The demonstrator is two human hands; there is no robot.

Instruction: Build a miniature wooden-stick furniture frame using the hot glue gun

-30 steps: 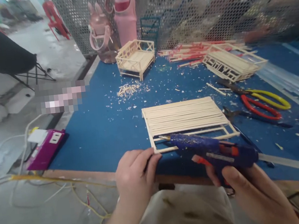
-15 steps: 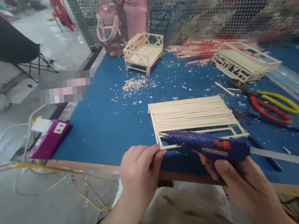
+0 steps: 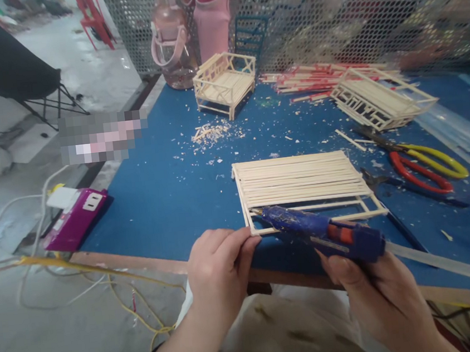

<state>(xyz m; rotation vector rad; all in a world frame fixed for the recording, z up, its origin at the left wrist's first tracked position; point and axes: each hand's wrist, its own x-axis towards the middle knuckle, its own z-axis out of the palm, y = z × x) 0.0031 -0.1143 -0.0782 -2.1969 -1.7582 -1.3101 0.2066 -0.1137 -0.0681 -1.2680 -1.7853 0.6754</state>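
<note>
My left hand (image 3: 223,267) pinches the near left corner of a small wooden stick frame (image 3: 298,178) between thumb and fingers. Pale sticks laid side by side cover most of the frame, while its near strip is open. In my right hand (image 3: 381,289) is a blue hot glue gun (image 3: 325,231), with a clear glue stick (image 3: 445,260) jutting from its back. The gun's nozzle (image 3: 256,211) is at the frame's left rail, just above my left fingertips; whether it touches the wood I cannot tell.
Red-and-yellow-handled pliers (image 3: 422,164) and darker cutters (image 3: 380,180) lie right of the frame. Two miniature stick benches, one upright (image 3: 225,82) and one tipped (image 3: 384,96), stand farther back near a stick pile (image 3: 304,82). Wood scraps (image 3: 211,132) and a purple power strip (image 3: 75,218) are leftward.
The glue gun's rear has swung slightly down and left with my right hand, its nozzle staying near the left rail. My left hand keeps its hold on the corner.
</note>
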